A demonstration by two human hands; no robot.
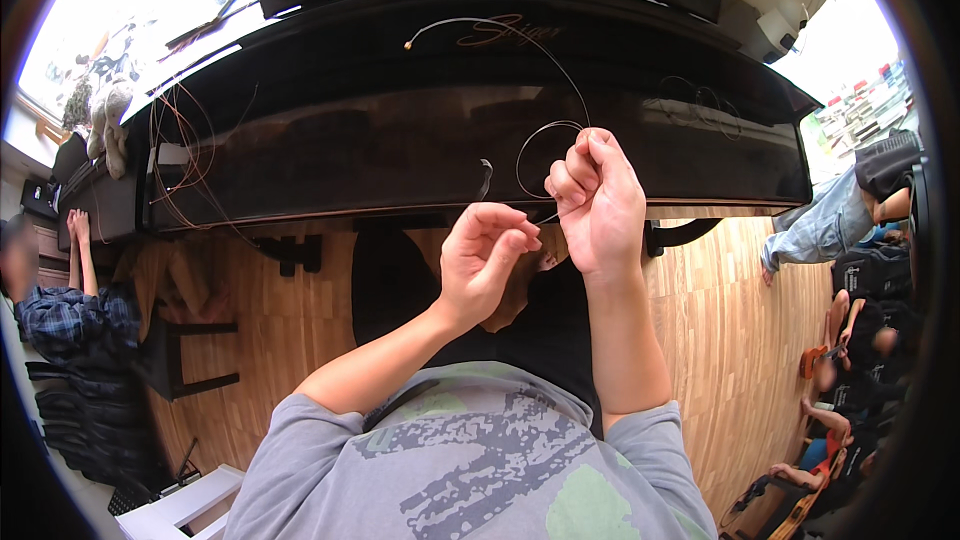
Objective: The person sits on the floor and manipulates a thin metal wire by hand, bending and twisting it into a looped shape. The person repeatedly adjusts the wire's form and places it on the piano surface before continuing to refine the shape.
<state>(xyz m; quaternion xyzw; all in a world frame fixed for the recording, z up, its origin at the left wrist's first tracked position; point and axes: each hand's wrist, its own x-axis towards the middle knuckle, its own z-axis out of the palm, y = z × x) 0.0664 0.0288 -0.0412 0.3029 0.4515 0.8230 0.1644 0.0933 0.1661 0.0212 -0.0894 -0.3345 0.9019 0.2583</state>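
Note:
A thin silvery guitar string (560,68) with a small brass-coloured end arcs over the black piano (330,155). My right hand (603,205) is raised and closed, pinching the string between thumb and fingers, and a small loop of it hangs beside the fingers. My left hand (482,258) is lower and to the left, its thumb and fingertips pressed together. A short length of the string seems to run from those fingertips toward my right hand. A small dark, twisted strip (486,178) lies on the piano behind my left hand.
Loose copper-coloured strings (185,165) tangle over the piano's left end; a thin coil (705,108) lies toward its right. A person (75,290) sits at far left near a dark stool (190,360). Several people sit at right, some with guitars (800,515). A white frame (185,510) stands lower left.

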